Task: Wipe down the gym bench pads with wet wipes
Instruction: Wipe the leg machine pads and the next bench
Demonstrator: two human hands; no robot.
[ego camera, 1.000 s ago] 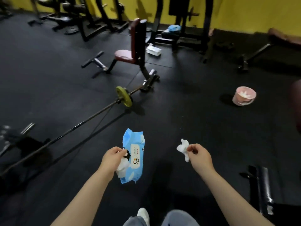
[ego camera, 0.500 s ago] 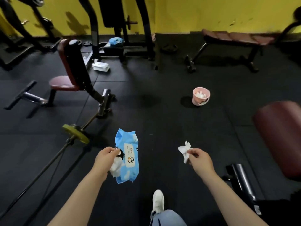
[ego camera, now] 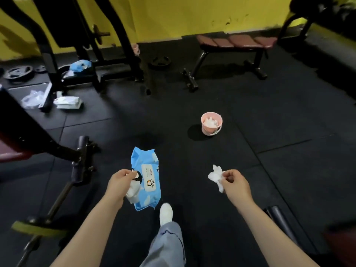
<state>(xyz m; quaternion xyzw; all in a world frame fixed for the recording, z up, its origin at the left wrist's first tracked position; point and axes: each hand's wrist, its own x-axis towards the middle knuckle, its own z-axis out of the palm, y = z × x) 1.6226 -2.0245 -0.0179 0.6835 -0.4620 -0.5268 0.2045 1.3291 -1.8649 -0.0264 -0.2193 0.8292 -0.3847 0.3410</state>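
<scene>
The left hand (ego camera: 119, 185) is gripping a soft blue plastic pack of wet wipes (ego camera: 146, 179) by its left edge, thumb on top, with a fresh white wipe (ego camera: 133, 191) bunching out beside the palm. Carrying the pack upright and in front of the body is probably meant to keep the next wipe ready to pull. The right hand (ego camera: 236, 185) is pinching a crumpled white wipe (ego camera: 216, 176) between thumb and fingertips, holding it away from the body; this looks like a used wipe being carried for disposal.

At about one o'clock from the hands, well apart on the black rubber floor (ego camera: 289, 122), a small pink plastic bucket (ego camera: 211, 125) is standing upright with white wipes already lying inside, so it is likely serving as the waste bin. Further off at one o'clock, near the yellow wall (ego camera: 192, 14), a flat bench with dark red pads (ego camera: 235, 42) is waiting; another dark red padded seat (ego camera: 9, 153) is showing at nine o'clock. A white shoe (ego camera: 165, 213) is stepping forward at six o'clock, suggesting a walk toward the bucket.
</scene>
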